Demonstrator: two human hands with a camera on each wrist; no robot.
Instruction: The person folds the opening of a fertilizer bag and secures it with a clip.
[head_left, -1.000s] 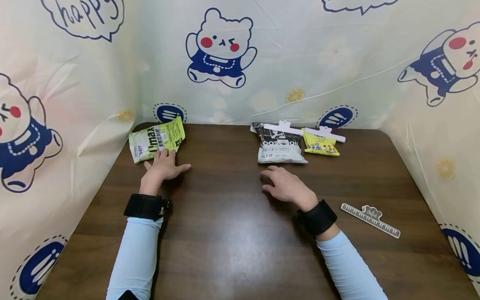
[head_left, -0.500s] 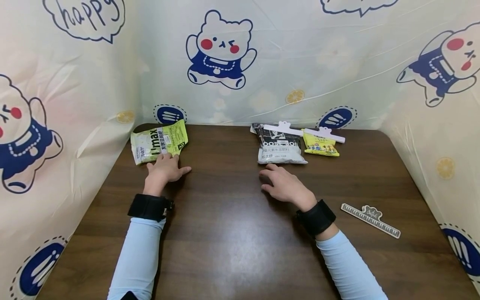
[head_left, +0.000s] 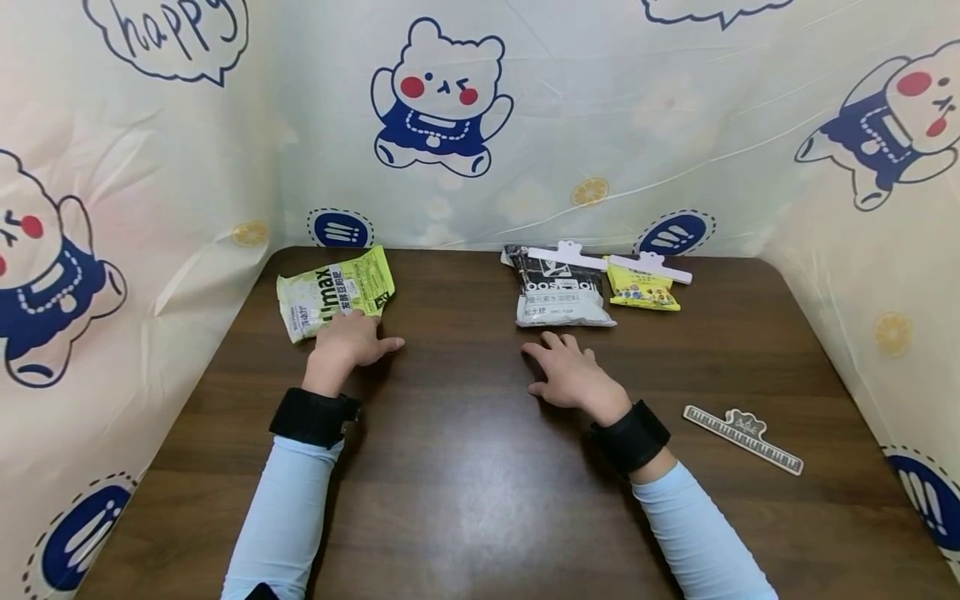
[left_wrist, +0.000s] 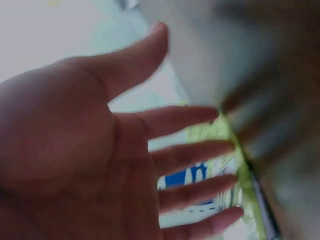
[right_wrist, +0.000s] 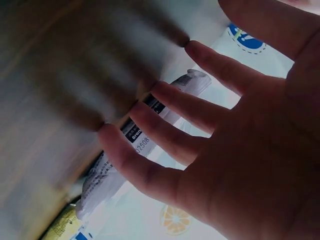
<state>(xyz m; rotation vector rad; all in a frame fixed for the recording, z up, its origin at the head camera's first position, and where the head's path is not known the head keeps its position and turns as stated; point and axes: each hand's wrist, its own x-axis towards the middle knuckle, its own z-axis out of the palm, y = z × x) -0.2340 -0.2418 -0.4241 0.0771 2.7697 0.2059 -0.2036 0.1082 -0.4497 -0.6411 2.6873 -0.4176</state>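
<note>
At the back left of the table lies a green and white packet, flat and slightly slanted. My left hand rests its fingertips on the packet's near edge, thumb spread to the right. In the left wrist view the fingers are straight and spread across the green packet. My right hand touches the table with spread, slightly bent fingers and holds nothing. Just beyond it lies a black and white packet with a white bar clip along its top. The right wrist view shows a gap beneath the palm.
A small yellow packet with another white bar clip lies right of the black packet. A grey patterned bar clip lies on the right of the brown table. Printed curtains enclose the back and sides.
The green packet has slid to the right and slightly nearer, together with my left hand. My right hand has stayed almost in place, its fingers spreading a little more.
</note>
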